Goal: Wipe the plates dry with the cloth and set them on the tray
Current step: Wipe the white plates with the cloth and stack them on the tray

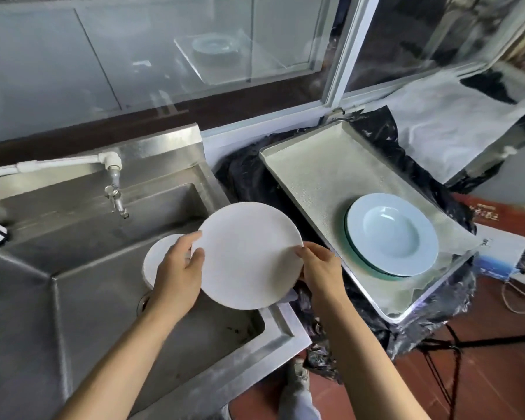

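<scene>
Both hands hold the white plate (pixel 249 256) over the sink (pixel 73 283): left grip (pixel 179 265) clamped at its 9 o'clock rim, right grip (pixel 319 268) at 3 o'clock. Stiff, breakable, likely slippery; opposite rims suit it. The tray (pixel 309 165) lies toward 2 o'clock.

Both bare forearms reach forward from the bottom edge, left one angled in from the lower left, right one from the lower middle. Left hand (pixel 178 269) is raised, thumb and curled fingers pinching the left rim of a round white plate (pixel 249 256). Right hand (pixel 322 269) grips the plate's right rim, thumb on top, fingers hidden underneath.
</scene>
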`<control>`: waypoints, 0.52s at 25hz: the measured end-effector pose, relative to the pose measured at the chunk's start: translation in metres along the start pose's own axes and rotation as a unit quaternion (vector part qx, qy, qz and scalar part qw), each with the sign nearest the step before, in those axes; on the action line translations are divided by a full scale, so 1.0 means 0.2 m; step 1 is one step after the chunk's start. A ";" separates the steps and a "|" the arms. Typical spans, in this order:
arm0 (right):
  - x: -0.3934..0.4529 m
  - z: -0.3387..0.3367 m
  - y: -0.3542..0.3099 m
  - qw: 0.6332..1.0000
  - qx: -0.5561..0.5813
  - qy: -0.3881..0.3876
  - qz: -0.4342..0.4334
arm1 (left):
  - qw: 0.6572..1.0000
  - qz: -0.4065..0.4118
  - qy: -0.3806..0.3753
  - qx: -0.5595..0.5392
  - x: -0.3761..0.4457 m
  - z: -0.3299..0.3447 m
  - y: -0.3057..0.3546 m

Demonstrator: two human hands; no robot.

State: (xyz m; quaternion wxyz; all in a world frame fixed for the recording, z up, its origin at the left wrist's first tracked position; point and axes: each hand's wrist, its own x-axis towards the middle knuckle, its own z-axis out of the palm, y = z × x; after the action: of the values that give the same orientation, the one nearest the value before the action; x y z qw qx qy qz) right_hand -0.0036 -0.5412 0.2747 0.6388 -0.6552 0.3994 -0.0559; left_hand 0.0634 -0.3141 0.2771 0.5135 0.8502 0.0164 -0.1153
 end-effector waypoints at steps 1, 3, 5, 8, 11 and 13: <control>0.05 -0.07 0.00 1.000 -0.003 0.006 -0.012 | 0.999 -0.007 -0.002 -0.033 0.02 0.07 0.04; 0.17 -0.24 0.00 0.999 -0.011 0.035 -0.022 | 0.998 -0.018 -0.009 -0.054 0.04 0.24 0.13; 0.29 -0.41 0.00 0.998 -0.015 0.051 -0.020 | 0.997 -0.031 -0.027 -0.067 0.06 0.44 0.22; 0.46 -0.67 0.01 0.998 0.017 0.064 0.000 | 0.994 -0.046 -0.052 -0.083 0.09 0.76 0.34; 0.60 -0.87 0.02 0.997 0.025 0.075 0.010 | 0.990 -0.069 -0.070 -0.096 0.12 1.02 0.44; 0.70 -0.96 0.01 0.996 0.029 0.080 0.015 | 0.988 -0.078 -0.072 -0.110 0.16 1.15 0.48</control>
State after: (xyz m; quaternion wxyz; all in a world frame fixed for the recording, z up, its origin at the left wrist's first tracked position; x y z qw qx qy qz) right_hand -0.0222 -0.7771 0.2448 0.6242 -0.6238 0.4573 -0.1101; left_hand 0.0677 -0.5638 0.2520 0.5932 0.7741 0.0586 -0.2133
